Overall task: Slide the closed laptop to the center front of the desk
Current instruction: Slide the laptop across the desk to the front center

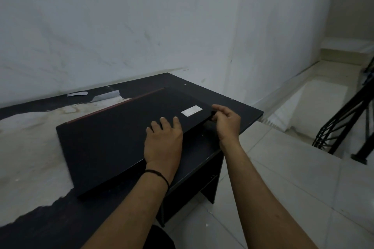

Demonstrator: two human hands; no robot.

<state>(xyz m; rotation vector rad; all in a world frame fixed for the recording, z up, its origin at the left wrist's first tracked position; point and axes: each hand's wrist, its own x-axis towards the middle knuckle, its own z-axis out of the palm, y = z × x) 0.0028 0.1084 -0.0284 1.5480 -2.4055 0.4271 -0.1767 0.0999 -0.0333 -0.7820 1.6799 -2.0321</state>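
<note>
Right now the left hand (164, 139) lies flat, fingers spread, on the lid of the closed laptop (125, 135), while the right hand (226, 121) pinches the laptop's corner at centre right of the frame. Since the laptop sits toward the right end of the desk (238, 107), angled, the push should probably go toward the lower left of the frame, palm pressing lightly so it glides without tipping.
</note>
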